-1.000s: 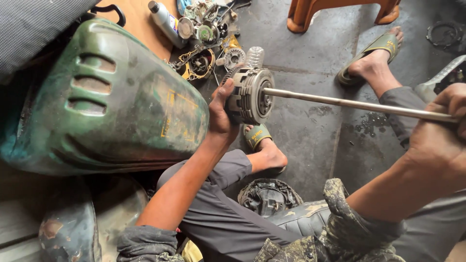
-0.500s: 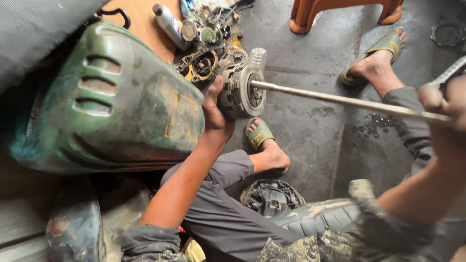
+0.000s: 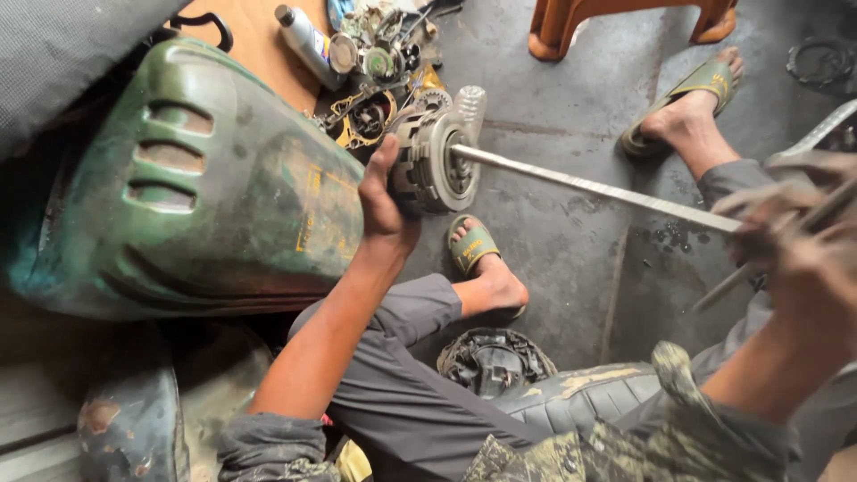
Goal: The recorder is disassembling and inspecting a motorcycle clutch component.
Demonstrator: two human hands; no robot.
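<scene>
Left hand point(image 3: 386, 201) clasped round clutch assembly point(image 3: 435, 161) beside green side panel point(image 3: 196, 196), above floor. Right hand point(image 3: 790, 236), blurred, gripped long steel bar point(image 3: 594, 187) seated in hub. Assembly judged heavy, rigid, greasy; best held by rim.

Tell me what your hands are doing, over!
Left hand gripping round metal drum. Right hand blurred, on long metal rod. Rod's tip in drum's centre.

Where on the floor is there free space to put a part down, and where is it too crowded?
Bare floor lies under the rod, between the two sandalled feet, and up to the orange stool. It is crowded at the engine parts above the clutch, and by the round cover near the knee.
</scene>
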